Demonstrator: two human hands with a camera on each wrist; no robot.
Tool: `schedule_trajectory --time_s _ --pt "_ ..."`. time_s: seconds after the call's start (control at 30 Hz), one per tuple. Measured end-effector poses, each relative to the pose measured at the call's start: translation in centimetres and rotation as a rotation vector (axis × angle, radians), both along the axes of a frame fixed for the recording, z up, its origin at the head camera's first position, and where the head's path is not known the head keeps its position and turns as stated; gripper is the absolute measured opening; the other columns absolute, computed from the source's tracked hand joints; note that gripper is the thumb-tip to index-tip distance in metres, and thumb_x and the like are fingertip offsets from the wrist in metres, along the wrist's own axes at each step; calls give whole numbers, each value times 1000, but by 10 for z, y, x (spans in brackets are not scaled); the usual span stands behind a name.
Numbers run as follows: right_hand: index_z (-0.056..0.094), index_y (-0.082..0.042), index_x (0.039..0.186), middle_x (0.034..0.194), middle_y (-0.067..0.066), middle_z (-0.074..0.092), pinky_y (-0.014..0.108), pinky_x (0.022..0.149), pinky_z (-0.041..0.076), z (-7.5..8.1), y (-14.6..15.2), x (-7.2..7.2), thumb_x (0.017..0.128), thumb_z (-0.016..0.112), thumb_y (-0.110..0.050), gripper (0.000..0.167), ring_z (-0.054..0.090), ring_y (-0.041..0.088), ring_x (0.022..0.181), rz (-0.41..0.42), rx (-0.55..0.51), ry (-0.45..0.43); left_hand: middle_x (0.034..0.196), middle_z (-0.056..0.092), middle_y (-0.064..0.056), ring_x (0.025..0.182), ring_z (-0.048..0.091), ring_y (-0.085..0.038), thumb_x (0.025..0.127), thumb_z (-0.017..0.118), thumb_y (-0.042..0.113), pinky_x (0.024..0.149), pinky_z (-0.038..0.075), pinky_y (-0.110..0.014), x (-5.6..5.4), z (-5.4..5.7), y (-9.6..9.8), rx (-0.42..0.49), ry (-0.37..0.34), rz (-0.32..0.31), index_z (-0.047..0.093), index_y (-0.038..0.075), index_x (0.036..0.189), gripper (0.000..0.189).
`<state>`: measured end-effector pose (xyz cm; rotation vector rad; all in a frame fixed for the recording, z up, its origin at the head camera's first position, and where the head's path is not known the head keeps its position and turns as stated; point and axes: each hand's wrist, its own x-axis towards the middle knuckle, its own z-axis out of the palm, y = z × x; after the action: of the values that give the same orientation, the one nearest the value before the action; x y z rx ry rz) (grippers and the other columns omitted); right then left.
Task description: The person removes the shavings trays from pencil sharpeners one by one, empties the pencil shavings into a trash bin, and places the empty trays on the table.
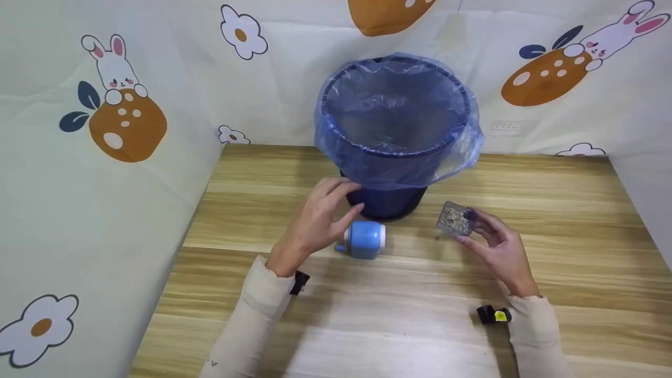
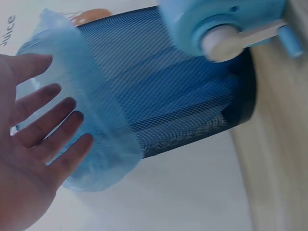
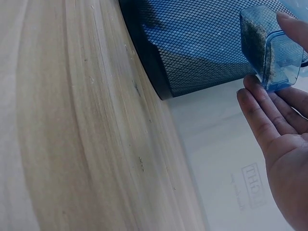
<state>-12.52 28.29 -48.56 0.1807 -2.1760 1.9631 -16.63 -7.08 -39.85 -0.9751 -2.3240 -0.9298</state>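
Observation:
My right hand [image 1: 499, 249] pinches a small clear drawer [image 1: 454, 219] of pencil shavings between thumb and fingers, above the table. In the right wrist view the drawer [image 3: 270, 50] looks bluish and see-through, with pale shavings along one side. A blue pencil sharpener [image 1: 364, 239] with a white crank and blue handle stands on the table. Over its left side hovers my left hand [image 1: 321, 218], fingers spread and holding nothing; the left wrist view shows that palm [image 2: 33, 139] apart from the sharpener [image 2: 226, 24].
Behind the sharpener stands a dark mesh waste bin [image 1: 388, 202], lined with a translucent blue bag [image 1: 336, 142] folded over its rim. A printed cloth [image 1: 283, 100] hangs at the back and sides of the wood-grain table [image 1: 399, 315].

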Motion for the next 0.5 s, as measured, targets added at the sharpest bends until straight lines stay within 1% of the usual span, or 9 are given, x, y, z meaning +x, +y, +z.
schedule_trajectory --time_s 0.13,0.23,0.37,0.5 --pt "49 18 132 118 -6 66 19 95 50 0 0 -1 72 71 23 64 65 6 103 6 -2 -2 115 67 -13 110 61 -25 92 69 14 100 50 -34 0 13 0 60 54 63 69 0 114 27" --pt "49 19 132 118 -6 66 18 95 50 0 0 -1 72 71 24 64 65 6 102 6 -13 -4 114 67 -13 110 61 -26 91 69 12 100 49 -33 -2 21 0 105 85 106 70 0 113 25" --pt "48 19 132 118 -7 65 18 95 50 0 1 -1 72 71 24 65 65 6 102 7 -18 -10 113 66 -13 111 60 -26 91 68 10 101 49 -34 -5 30 0 166 112 129 69 0 113 24" --pt "49 17 133 117 -7 66 18 95 50 1 2 0 73 72 22 64 65 6 102 3 -5 -17 114 66 -13 111 59 -26 91 67 9 100 49 -34 -9 38 2 204 142 142 69 0 113 24"
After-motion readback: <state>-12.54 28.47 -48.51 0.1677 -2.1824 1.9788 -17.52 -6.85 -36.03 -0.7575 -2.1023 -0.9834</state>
